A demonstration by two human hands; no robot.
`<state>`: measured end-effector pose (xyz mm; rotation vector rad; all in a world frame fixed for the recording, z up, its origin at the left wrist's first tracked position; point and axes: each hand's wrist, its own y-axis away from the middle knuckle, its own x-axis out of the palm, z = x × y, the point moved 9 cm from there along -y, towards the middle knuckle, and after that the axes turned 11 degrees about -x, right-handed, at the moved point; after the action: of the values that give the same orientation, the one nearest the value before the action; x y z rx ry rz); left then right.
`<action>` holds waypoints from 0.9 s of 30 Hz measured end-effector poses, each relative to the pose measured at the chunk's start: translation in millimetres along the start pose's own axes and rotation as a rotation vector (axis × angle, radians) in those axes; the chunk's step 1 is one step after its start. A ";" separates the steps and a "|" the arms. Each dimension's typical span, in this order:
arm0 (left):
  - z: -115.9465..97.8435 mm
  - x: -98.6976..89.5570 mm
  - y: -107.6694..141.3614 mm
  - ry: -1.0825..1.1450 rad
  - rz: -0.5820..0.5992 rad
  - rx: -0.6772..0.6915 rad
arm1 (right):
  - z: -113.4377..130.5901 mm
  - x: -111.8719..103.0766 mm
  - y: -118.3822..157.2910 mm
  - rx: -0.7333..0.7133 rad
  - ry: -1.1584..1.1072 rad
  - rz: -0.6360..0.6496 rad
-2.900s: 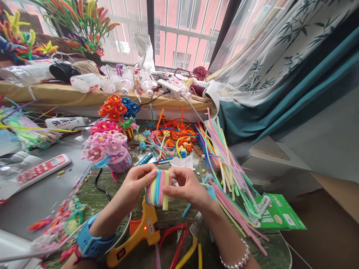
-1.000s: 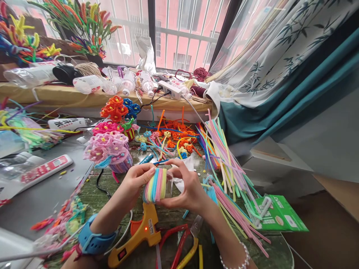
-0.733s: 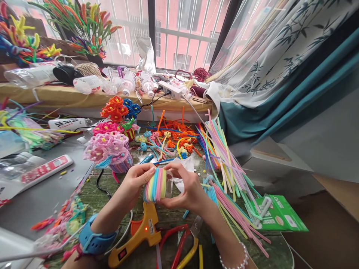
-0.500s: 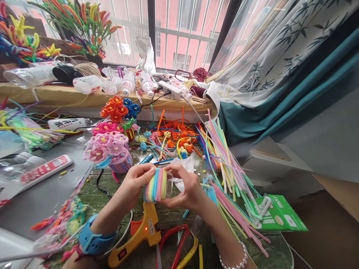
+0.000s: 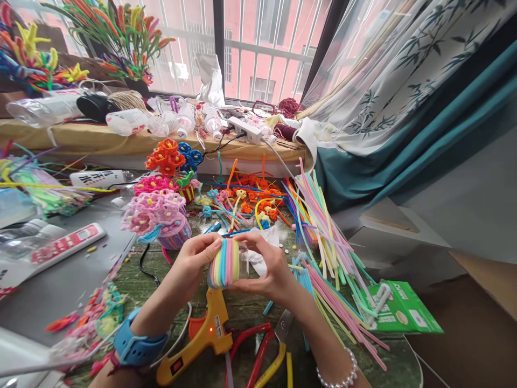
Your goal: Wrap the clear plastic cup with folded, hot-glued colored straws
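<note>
The cup point(image 5: 224, 263) is lying on its side in the air above the desk point(image 5: 133, 275), and both hands are touching it. Its long axis is running from left to right, so it is pointing from one hand to the other. Pink, yellow and blue stripes are going around it, and a clear part is showing at its right end.

The left hand point(image 5: 194, 265) is gripping the striped left end, with the thumb pressing on top; the fingers behind are partly hidden. The right hand point(image 5: 272, 269) is grasping the clear end with fingers quite widely open: the upper ones are reaching over the cup, and the thumb is supporting from below. Neither hand is nearer than the other, because each is keeping one end.

Just below the cup, a glue gun point(image 5: 207, 337) is lying with its small light shining red. Pliers point(image 5: 281, 327) are resting to the lower right of the cup, and stems point(image 5: 329, 295) are spreading further to its right. A paper point(image 5: 272, 237) is lying behind the cup, flowers point(image 5: 153, 213) are standing to its left.
</note>
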<state>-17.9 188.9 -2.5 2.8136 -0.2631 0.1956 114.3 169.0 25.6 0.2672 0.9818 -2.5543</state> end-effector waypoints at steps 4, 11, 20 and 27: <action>-7.4 -1.9 2.7 0.036 -0.029 0.077 | 6.5 -9.3 -4.9 -0.045 0.064 -0.052; -15.6 -15.6 6.6 0.048 -0.143 0.215 | 29.7 -31.7 -0.8 -0.137 0.288 -0.290; -17.6 -19.3 8.0 0.051 -0.178 0.269 | 23.4 -24.0 -3.9 -0.058 0.180 -0.262; -16.3 -18.7 6.3 0.050 -0.162 0.266 | 19.6 -24.1 -5.3 -0.044 0.107 -0.260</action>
<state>-39.1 191.1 11.7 3.0693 0.0049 0.2823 133.2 166.3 50.7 0.2822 1.1795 -2.7718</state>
